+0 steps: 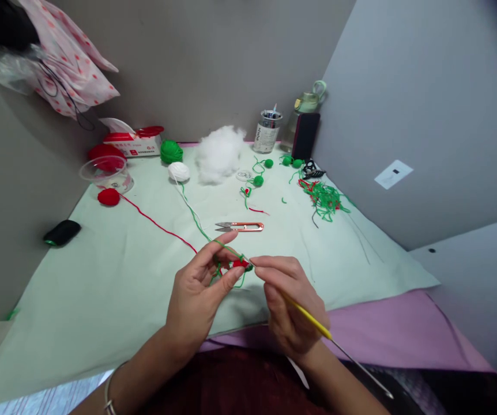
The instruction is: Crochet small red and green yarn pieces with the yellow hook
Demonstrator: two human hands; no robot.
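My left hand (199, 288) pinches a small red and green crochet piece (240, 264) near the table's front. Green yarn runs over its raised index finger. In my right hand (294, 300) is a crochet hook with a yellow handle (309, 320); its tip meets the green loop at the top of the piece. White yarn leads back to a white ball (179, 172), red yarn to a red ball (109, 197). A green ball (171, 151) sits behind the white one. Orange-handled thread snips (240, 227) lie just beyond my hands.
White stuffing (220, 154), a jar of pens (268, 132), a bottle (307, 104) and a dark phone (306, 135) stand at the back. Green and red yarn scraps (326, 199) lie at the right. At the left are a plastic tub (119, 176) and a black mouse-like object (62, 233).
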